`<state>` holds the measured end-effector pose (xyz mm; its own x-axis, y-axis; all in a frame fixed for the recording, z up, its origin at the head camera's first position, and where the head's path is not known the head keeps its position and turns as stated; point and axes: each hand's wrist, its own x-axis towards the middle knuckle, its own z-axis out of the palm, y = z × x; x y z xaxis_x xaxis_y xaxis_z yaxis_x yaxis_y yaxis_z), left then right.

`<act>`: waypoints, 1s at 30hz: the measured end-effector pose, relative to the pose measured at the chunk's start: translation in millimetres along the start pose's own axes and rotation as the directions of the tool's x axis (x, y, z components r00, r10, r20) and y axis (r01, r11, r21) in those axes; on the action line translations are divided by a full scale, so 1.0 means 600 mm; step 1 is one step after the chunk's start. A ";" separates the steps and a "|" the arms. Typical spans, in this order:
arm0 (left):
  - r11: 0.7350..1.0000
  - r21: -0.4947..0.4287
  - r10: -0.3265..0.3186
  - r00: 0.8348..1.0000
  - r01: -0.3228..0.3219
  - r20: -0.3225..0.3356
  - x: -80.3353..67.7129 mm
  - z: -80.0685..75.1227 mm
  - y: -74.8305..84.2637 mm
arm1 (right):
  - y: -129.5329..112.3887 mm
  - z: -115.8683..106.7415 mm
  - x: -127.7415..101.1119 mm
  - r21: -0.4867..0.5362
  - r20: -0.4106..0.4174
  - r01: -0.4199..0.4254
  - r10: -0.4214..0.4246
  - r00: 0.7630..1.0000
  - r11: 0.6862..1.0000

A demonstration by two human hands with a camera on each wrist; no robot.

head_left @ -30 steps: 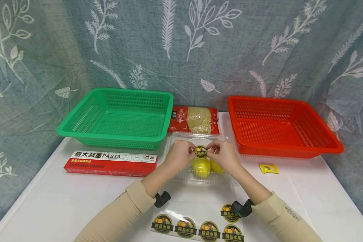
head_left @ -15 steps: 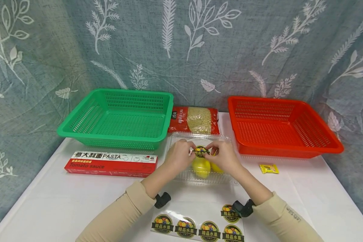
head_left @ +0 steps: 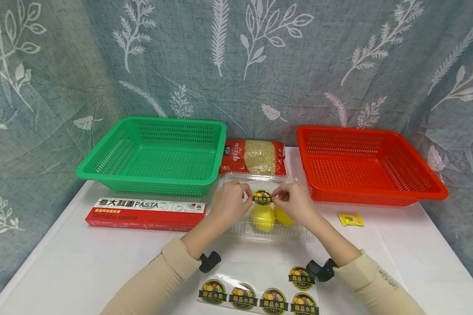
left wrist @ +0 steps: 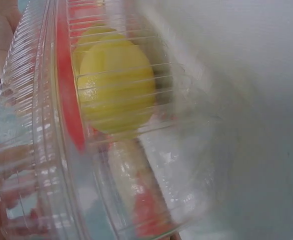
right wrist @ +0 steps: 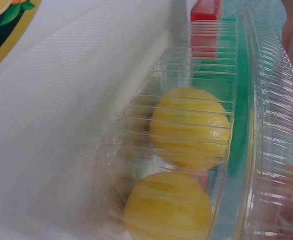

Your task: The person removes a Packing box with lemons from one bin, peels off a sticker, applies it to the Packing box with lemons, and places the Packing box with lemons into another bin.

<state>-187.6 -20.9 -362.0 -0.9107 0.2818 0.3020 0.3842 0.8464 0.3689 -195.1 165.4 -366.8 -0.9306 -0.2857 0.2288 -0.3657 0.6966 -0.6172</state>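
Here, both hands [head_left: 260,202] pinching round sticker [head_left: 262,197], its banner left-right, atop clamshell [head_left: 236,225].

— How's the light?
— Bright, even, soft; only faint shadows on the white worktop [head_left: 82,267]. The head view is sharp.
— The wrist views?
— Blurred up close; glare streaks the ribbed clear box [left wrist: 41,150], its lemons [right wrist: 189,127] soft.

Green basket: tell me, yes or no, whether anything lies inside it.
No: in the head view the green basket shows only its bare perforated floor, and the pasta box lies on the table in front of it.
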 end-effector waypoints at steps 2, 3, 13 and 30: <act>1.000 0.012 0.005 1.000 -0.005 -0.014 -0.002 0.000 -0.003 | 0.001 -0.001 -0.001 0.014 0.006 0.002 -0.002 1.000 1.000; 1.000 0.017 0.011 1.000 -0.010 -0.024 -0.003 0.000 -0.004 | 0.002 -0.001 -0.003 0.021 0.007 0.006 -0.006 1.000 1.000; 1.000 0.006 0.002 0.994 -0.002 -0.109 -0.021 -0.006 -0.016 | 0.005 -0.016 -0.024 0.132 -0.004 0.003 -0.002 1.000 0.991; 0.970 -0.218 -0.134 0.984 0.106 -0.114 -0.047 -0.011 -0.032 | 0.020 -0.049 -0.052 0.376 0.072 -0.135 0.117 0.991 0.917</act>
<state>-168.0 -48.0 -371.7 -0.9305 0.1127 0.3486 0.3090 0.7526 0.5815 -171.0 202.0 -359.4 -0.9632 -0.2493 0.1003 -0.2029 0.4299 -0.8798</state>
